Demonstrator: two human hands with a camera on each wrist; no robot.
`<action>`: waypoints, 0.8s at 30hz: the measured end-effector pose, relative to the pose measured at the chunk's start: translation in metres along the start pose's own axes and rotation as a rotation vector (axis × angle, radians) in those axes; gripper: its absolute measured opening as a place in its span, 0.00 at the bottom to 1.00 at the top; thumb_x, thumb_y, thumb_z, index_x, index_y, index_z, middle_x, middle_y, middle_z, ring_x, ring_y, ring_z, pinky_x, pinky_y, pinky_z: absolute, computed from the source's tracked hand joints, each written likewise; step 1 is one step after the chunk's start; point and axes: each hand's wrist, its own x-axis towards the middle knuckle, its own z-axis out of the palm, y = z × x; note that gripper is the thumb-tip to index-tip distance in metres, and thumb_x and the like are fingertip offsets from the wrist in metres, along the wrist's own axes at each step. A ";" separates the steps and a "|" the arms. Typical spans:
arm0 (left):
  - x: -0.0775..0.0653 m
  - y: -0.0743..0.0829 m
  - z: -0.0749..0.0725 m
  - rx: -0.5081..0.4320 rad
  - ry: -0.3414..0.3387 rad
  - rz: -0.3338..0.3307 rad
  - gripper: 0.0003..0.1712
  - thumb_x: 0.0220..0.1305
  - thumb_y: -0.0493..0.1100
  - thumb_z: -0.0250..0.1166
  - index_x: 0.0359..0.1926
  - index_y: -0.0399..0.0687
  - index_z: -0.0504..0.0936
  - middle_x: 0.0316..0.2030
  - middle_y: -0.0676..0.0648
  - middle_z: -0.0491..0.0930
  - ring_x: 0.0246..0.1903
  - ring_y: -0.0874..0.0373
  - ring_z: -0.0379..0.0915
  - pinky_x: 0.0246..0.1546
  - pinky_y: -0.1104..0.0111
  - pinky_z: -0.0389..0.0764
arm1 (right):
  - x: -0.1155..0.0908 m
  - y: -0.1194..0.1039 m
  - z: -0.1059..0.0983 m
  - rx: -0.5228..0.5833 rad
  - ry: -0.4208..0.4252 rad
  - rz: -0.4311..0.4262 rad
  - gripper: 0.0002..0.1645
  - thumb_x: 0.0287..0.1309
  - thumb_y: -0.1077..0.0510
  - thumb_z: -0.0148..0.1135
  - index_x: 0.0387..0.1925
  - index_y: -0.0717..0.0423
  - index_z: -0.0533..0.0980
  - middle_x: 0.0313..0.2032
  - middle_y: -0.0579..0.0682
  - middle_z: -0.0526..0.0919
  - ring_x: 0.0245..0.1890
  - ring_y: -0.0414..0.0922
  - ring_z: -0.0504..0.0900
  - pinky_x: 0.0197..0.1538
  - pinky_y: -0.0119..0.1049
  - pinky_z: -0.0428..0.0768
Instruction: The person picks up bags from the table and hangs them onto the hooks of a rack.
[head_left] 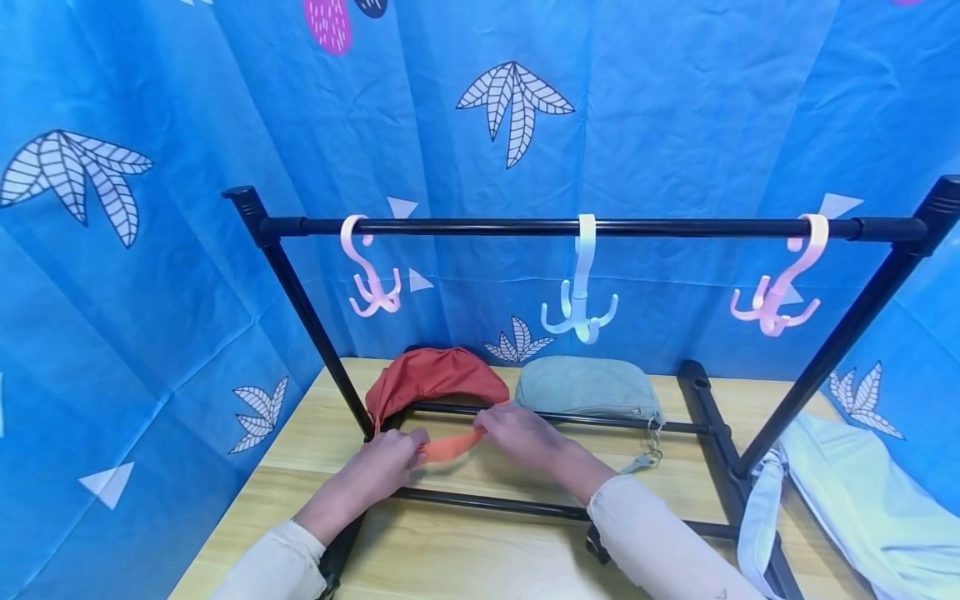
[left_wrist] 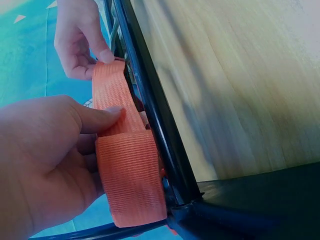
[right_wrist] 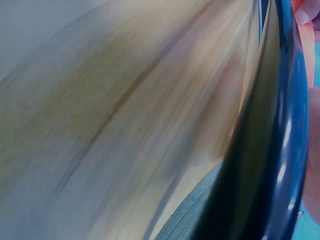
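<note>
An orange webbing strap (head_left: 450, 448) stretches between my two hands, above the lower part of the black rack. My left hand (head_left: 388, 458) pinches it with the thumb on top; in the left wrist view a wide loop of the strap (left_wrist: 132, 180) hangs below that thumb. At the strap's other end my right hand (head_left: 517, 429) pinches it between thumb and fingers. Just behind the hands lies a red waist bag (head_left: 435, 375) at the rack's back left. A grey-green pouch (head_left: 585, 385) with a zip and a metal clip lies to its right.
The black rack (head_left: 480, 227) carries two pink hooks (head_left: 375, 296) (head_left: 772, 312) and a pale blue hook (head_left: 581, 312) on its top bar. Its lower bars (head_left: 502, 502) run close to my hands. A light-coloured bag (head_left: 877, 500) lies right of the rack on the wooden table (head_left: 480, 550).
</note>
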 end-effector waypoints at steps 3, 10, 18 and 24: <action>-0.001 -0.001 0.000 -0.004 0.019 0.000 0.06 0.70 0.43 0.69 0.37 0.52 0.80 0.20 0.57 0.68 0.21 0.64 0.65 0.23 0.73 0.68 | -0.001 0.004 0.002 -0.192 0.065 -0.129 0.12 0.75 0.55 0.56 0.54 0.49 0.81 0.44 0.43 0.88 0.47 0.41 0.84 0.58 0.39 0.82; 0.001 -0.003 -0.005 0.007 0.094 0.031 0.04 0.68 0.41 0.71 0.37 0.50 0.82 0.20 0.58 0.69 0.21 0.64 0.64 0.25 0.74 0.68 | 0.002 0.009 0.002 -0.462 0.256 -0.348 0.09 0.63 0.54 0.71 0.45 0.50 0.85 0.38 0.43 0.89 0.40 0.39 0.86 0.47 0.33 0.84; 0.004 -0.003 -0.010 -0.022 0.150 0.033 0.03 0.69 0.41 0.70 0.41 0.46 0.84 0.20 0.58 0.69 0.20 0.65 0.64 0.24 0.76 0.68 | 0.004 0.004 -0.002 -0.353 0.322 -0.316 0.06 0.65 0.54 0.71 0.39 0.51 0.85 0.36 0.44 0.89 0.38 0.40 0.86 0.46 0.33 0.83; 0.006 -0.001 -0.013 -0.062 0.179 -0.017 0.03 0.69 0.41 0.70 0.41 0.47 0.85 0.22 0.57 0.75 0.21 0.65 0.65 0.25 0.75 0.71 | 0.004 -0.001 -0.003 -0.276 0.339 -0.295 0.06 0.66 0.55 0.69 0.39 0.53 0.84 0.35 0.45 0.88 0.37 0.40 0.86 0.45 0.33 0.85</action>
